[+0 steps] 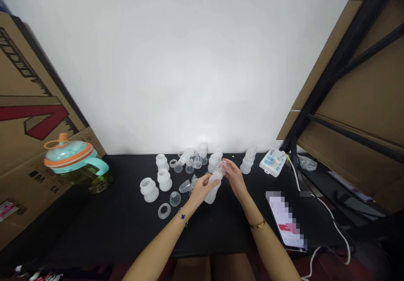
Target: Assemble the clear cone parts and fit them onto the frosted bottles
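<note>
Left hand (200, 189), right hand (233, 176) on one bottle (210, 196) — one phone (285, 222).

I watch through one head-worn camera, looking forward and down over the table (94, 230) from its near side, close above the hands (200, 188), with the white wall (195, 70) straight ahead across the upper middle.

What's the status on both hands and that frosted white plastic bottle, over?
Left hand gripping bottle body. Right hand fingering its clear plastic top. Clear plastic cup lies close beside left hand.
</note>
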{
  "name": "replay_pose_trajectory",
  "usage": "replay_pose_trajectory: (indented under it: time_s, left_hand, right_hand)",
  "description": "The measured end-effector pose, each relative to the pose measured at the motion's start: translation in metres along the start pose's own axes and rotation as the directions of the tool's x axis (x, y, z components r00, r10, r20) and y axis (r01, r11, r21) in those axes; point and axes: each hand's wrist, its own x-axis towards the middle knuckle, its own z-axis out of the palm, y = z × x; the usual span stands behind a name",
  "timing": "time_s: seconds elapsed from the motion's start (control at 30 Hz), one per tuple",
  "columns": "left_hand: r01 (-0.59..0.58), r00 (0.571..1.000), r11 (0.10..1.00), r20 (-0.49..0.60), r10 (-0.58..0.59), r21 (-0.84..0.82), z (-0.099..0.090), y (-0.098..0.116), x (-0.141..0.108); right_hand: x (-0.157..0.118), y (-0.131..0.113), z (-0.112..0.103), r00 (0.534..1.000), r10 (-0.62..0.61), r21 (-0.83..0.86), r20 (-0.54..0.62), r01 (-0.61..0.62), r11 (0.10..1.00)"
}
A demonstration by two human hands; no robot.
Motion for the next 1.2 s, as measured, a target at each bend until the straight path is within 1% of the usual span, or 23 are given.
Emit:
replay_pose_trajectory:
  time_s: [0.17,0.33,0.63,0.97,1.2]
  left_hand:
    - [0.001,1.000,1.000,0.005,-0.001,-0.005,-0.0005,-0.0029,0.0011]
    - [-0.002,1.000,1.000,0.008,0.002,-0.015,-0.0008,0.0002,0.0005]
    - [0.006,1.000,1.000,0.014,-0.006,-0.004,0.0002,0.0035,-0.0013]
    - [-0.013,1.000,1.000,0.013,0.013,-0.009,0.0007,0.0044,-0.0024]
    - [-0.017,1.000,1.000,-0.003,0.017,-0.018,0.0007,0.0033,-0.0019]
  right_hand:
    - [-0.0016,-0.0004,0.0012,0.999,0.003,-0.003,0.034,-0.002,1.000]
    - [-0.0016,0.0007,0.0008,0.998,-0.006,0.006,0.059,0.005,1.000]
    - [-0.0008,0.0017,-0.0001,0.999,0.004,0.027,0.047,-0.005,1.000]
    - [0.0003,0.0040,0.0009,0.999,0.029,0.050,0.035,-0.030,0.998]
    - [0.0010,0.0040,0.0001,0.995,0.069,0.078,0.068,-0.075,0.994]
